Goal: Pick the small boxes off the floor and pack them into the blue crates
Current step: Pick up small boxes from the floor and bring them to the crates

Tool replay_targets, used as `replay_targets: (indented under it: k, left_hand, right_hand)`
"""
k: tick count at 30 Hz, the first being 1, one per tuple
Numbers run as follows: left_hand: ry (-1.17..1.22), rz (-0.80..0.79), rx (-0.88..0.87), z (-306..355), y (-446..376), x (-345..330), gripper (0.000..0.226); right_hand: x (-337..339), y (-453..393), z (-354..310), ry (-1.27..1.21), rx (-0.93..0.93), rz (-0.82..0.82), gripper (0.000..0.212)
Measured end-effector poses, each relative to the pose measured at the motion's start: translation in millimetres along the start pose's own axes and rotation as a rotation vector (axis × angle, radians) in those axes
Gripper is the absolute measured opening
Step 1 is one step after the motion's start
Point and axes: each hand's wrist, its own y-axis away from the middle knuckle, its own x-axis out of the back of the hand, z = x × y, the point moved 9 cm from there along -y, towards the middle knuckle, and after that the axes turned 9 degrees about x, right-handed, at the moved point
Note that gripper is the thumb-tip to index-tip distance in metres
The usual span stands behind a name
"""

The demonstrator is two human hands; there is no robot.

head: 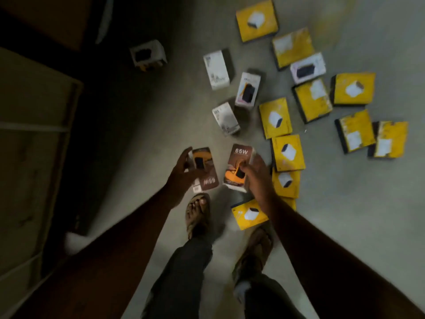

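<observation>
My left hand [184, 168] grips a brown and orange box [207, 178] with its "65W" print upside down. A second brown and orange "65W" box [236, 162] is gripped by my right hand [255, 178]. Both boxes are held above the grey floor [161, 125], just ahead of my feet. Several yellow boxes [288, 153] lie scattered on the floor to the right. Three white boxes [216, 70] lie in the middle, beyond my hands. No blue crate is in view.
Another white box [148, 55] stands alone in the shadow at the upper left. A pale shelf unit [34, 134] fills the left side. My feet in sandals [199, 212] stand just behind the held boxes, and a yellow box [249, 214] lies beside the right foot.
</observation>
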Motion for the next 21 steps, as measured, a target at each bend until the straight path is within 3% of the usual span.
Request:
replay_targets:
  k: [3, 6, 9, 14, 21]
  left_hand:
    - [0.155, -0.158, -0.025, 24.0, 108.3, 14.7, 0.071]
    - [0.229, -0.215, -0.086, 33.2, 229.3, 34.4, 0.071]
    - [0.294, -0.152, -0.200, 32.6, 350.2, 59.6, 0.080]
    - [0.591, 0.047, -0.473, -15.9, 546.8, 88.5, 0.057]
    - [1.144, 0.448, -0.614, -205.2, 739.4, 89.1, 0.121]
  right_hand:
    - [-34.0, 80.4, -85.9, -0.072, 0.015, -0.235, 0.056]
    - [-61.2, 181.4, -177.9, 0.030, 0.152, -0.411, 0.042]
    - [-78.6, 273.5, -242.7, 0.118, 0.239, -0.527, 0.050]
    - [-120.0, 449.7, -307.4, 0.237, 0.385, -0.856, 0.059]
    - [-147.1, 681.2, -270.5, 0.489, 0.350, -1.305, 0.056]
